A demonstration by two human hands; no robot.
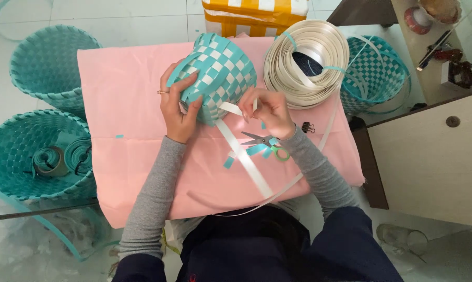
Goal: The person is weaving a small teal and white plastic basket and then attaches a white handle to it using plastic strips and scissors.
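A small basket woven from teal and white strips lies on its side on a pink cloth. My left hand, with a ring on one finger, grips the basket's rim from the left. My right hand pinches a white strip right at the basket's edge. That strip runs down the cloth toward me. Green-handled scissors lie just below my right hand, among short teal offcuts.
A big coil of white strip sits right of the basket. Teal baskets stand at left, lower left with strip rolls inside, and right. A yellow-and-white striped box is at the back, a wooden cabinet at right.
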